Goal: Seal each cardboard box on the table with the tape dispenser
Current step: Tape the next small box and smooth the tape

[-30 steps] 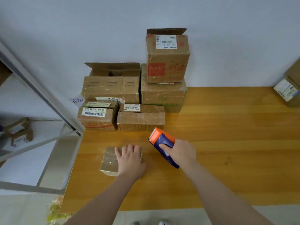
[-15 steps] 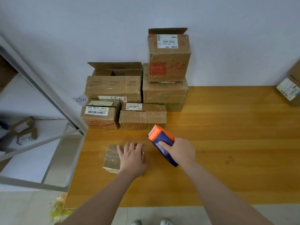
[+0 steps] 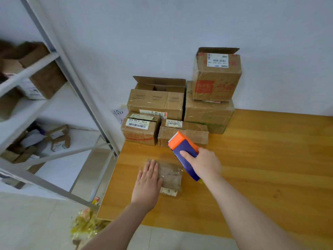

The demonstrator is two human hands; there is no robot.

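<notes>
Left hand (image 3: 146,183) lay flat, fingers straight, on the small box (image 3: 170,175); right hand (image 3: 205,163) gripped the dispenser (image 3: 182,148) just beside it.

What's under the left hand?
A small taped cardboard box, lying on the wooden table. The left hand rests flat on its left half, hiding that part of the top. A label shows at its near edge.

Left hand (image 3: 147,184) flat on box (image 3: 170,175)
</notes>
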